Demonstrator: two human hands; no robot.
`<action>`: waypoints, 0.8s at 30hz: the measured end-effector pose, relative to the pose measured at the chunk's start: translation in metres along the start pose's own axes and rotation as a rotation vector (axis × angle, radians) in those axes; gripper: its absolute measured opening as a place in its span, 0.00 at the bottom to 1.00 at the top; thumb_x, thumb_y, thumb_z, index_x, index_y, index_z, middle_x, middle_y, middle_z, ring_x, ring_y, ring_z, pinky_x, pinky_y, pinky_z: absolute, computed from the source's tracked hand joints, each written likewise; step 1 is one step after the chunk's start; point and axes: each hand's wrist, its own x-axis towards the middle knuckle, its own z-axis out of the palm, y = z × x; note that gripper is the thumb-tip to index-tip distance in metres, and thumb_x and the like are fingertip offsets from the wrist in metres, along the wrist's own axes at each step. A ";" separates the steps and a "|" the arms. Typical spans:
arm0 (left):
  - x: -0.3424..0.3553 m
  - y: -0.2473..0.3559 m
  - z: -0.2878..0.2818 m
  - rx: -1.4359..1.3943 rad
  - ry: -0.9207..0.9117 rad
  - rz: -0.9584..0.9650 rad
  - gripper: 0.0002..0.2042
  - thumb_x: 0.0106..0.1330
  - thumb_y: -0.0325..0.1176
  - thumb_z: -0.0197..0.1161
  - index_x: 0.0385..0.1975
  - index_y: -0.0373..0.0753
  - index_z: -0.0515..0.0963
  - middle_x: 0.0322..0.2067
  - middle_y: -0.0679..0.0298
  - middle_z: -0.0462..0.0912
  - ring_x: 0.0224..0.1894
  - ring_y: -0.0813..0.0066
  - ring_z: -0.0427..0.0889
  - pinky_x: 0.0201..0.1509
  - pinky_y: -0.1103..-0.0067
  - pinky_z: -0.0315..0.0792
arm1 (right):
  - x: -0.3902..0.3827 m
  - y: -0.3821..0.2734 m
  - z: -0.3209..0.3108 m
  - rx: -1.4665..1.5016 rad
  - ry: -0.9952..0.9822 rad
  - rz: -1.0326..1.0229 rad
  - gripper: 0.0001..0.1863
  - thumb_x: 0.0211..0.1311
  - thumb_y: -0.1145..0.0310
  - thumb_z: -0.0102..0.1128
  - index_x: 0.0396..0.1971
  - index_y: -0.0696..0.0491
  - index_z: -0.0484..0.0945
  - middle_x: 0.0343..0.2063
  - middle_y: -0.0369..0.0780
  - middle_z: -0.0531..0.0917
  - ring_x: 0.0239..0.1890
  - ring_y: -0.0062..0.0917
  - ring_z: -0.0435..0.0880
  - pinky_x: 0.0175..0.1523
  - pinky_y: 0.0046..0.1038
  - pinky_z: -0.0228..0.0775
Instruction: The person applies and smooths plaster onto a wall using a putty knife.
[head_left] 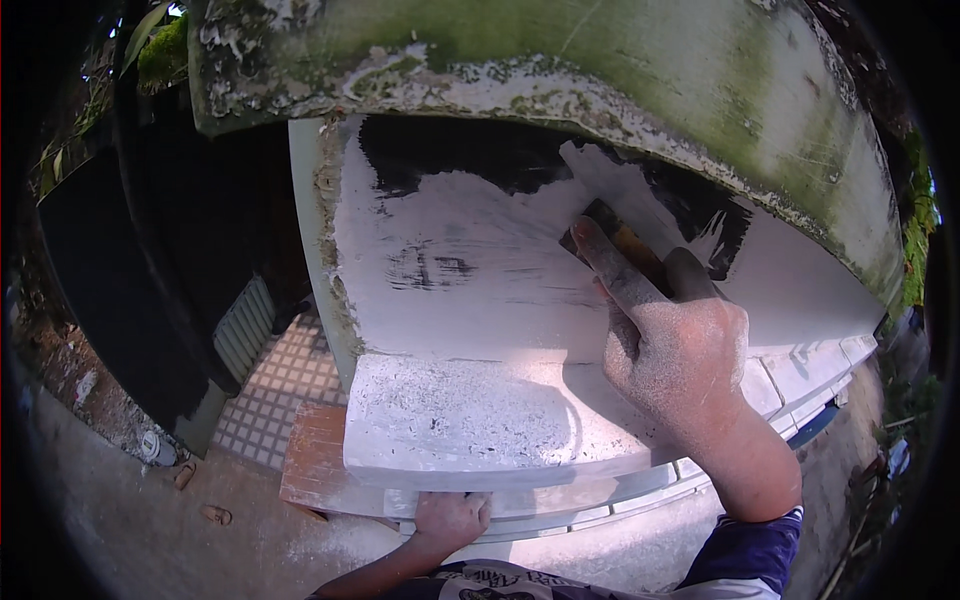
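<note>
the right hand (pixel 680 345), coated in white dust, grasps a sanding block (pixel 612 238) and presses it flat against the wall panel (pixel 460 270), index finger extended along the block. the block sits at the edge of the remaining black paint (pixel 480 155). the left hand (pixel 450 520) clasps the lower ledge (pixel 450 470). a mossy concrete cap (pixel 600 50) overhangs the panel.

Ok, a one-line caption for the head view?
Dusty right hand presses a scraper to a white-and-black wall under a mossy ledge; left hand grips the sill.
</note>
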 end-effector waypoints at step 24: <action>-0.003 -0.004 0.001 -0.014 -0.069 0.041 0.11 0.62 0.46 0.66 0.40 0.55 0.92 0.41 0.54 0.85 0.45 0.47 0.83 0.51 0.48 0.73 | -0.031 0.015 0.007 -0.039 0.098 0.173 0.19 0.46 0.69 0.68 0.42 0.45 0.91 0.28 0.47 0.79 0.26 0.42 0.83 0.31 0.43 0.75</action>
